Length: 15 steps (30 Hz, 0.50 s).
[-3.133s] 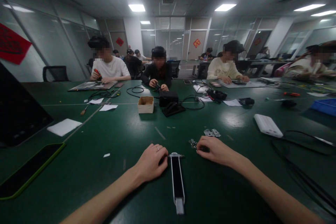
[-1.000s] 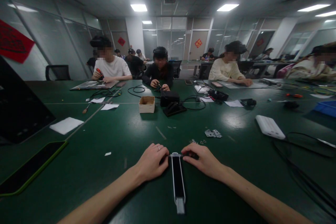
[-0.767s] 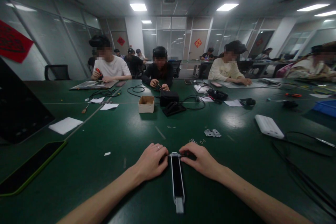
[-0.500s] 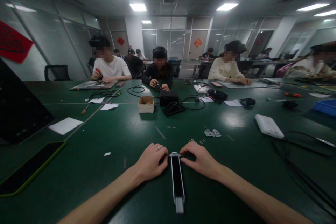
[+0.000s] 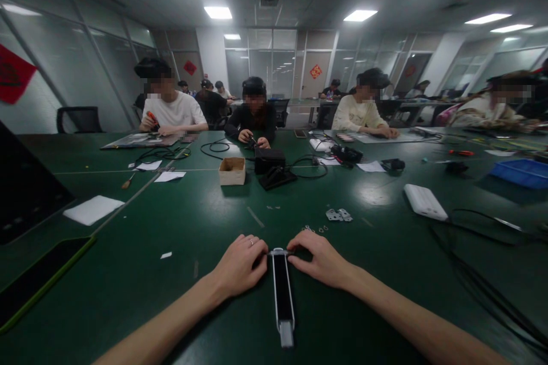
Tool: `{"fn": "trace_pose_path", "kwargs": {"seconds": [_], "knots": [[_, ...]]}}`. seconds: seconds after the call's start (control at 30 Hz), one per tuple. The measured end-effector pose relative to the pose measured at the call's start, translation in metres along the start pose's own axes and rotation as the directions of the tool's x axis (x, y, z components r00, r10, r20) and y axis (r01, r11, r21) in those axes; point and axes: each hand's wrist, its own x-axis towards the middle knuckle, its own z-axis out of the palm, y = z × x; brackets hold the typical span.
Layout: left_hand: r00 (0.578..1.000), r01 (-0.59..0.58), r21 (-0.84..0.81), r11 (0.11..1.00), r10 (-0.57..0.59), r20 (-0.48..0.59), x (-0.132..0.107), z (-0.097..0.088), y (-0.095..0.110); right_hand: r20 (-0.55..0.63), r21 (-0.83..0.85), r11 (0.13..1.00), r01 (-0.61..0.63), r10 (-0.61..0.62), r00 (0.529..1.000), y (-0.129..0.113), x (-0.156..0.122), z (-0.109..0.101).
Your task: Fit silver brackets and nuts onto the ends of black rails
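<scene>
both hands are down on the green desk (image 5: 141,296), close to its near edge, one on each side of the bar (image 5: 283,296). it's a long, narrow bar, black down the middle with pale metal rails, lying flat and pointing straight away from the person. the left hand (image 5: 240,265) is curled loosely with its knuckles up and its fingertips tucked against the left of the bar's far end. whether it really grips, i can't tell. the right hand (image 5: 320,261) comes in from the other side, thumb and forefinger closed in a pinch on the far end's right corner.

just beyond the right hand there's a scatter of small washers (image 5: 314,228), and a little past them a pair of metal hinges (image 5: 338,215). towards the desk's right edge sits a white power bank (image 5: 424,202), and by the left edge a phone (image 5: 38,282) in a green case. further up the middle is a cardboard box (image 5: 232,171).

the bar looks stiff and fairly light, and its smooth rails could slide on this surface. the long sides look like the safest hold, since that end cap seems small and fiddly.
</scene>
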Motion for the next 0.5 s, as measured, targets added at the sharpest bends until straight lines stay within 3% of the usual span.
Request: {"fn": "trace_pose_path", "kwargs": {"seconds": [0.13, 0.27, 0.4, 0.5], "knots": [[0.999, -0.029, -0.019, 0.999, 0.029, -0.014, 0.001, 0.001, -0.001, -0.041, -0.064, 0.998, 0.016, -0.019, 0.999, 0.003, -0.001, -0.012], [1.0, -0.016, -0.022, 1.0, 0.017, 0.007, 0.002, -0.001, -0.001, -0.213, -0.146, 0.989, -0.041, 0.009, 0.977, 0.012, -0.015, -0.04], [1.0, -0.015, -0.04, 0.999, 0.015, 0.005, 0.003, -0.002, -0.003, -0.395, -0.249, 0.929, -0.273, 0.16, 0.905, 0.042, -0.062, -0.074], [1.0, -0.013, -0.039, 0.999, 0.013, 0.009, 0.003, -0.002, -0.003, -0.476, -0.36, 0.783, -0.507, 0.314, 0.822, 0.082, -0.118, -0.106]]}}
